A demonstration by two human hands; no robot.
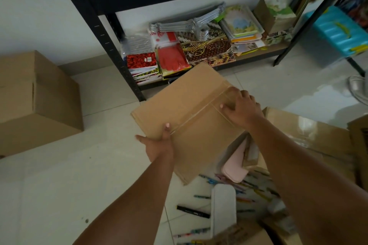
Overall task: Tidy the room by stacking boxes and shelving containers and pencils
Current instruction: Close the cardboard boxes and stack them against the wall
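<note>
Carried box: I saw a sealed cardboard box (185, 113), taped along its top seam, held off the tiled floor (79, 165) in front of the shelf unit (111, 32).
Left hand: my left hand (159, 143) gripped the box's near edge, thumb on top, fingers under.
Right hand: my right hand (244, 107) lay over the far right part of the top, fingers curled down on the tape.
Second box: a larger closed cardboard box (37, 101) stood on the floor at left, by the wall, well apart from the carried one.
Pencils: pens and pencils (201, 197) lay scattered on the floor below the carried box, beside a black marker (193, 211) and a pink pouch (236, 167).
Lowest shelf: stacked patterned paper goods (207, 47) filled it.
Blue container: a lidded blue container (336, 32) sat at right, behind the shelf leg.
</note>
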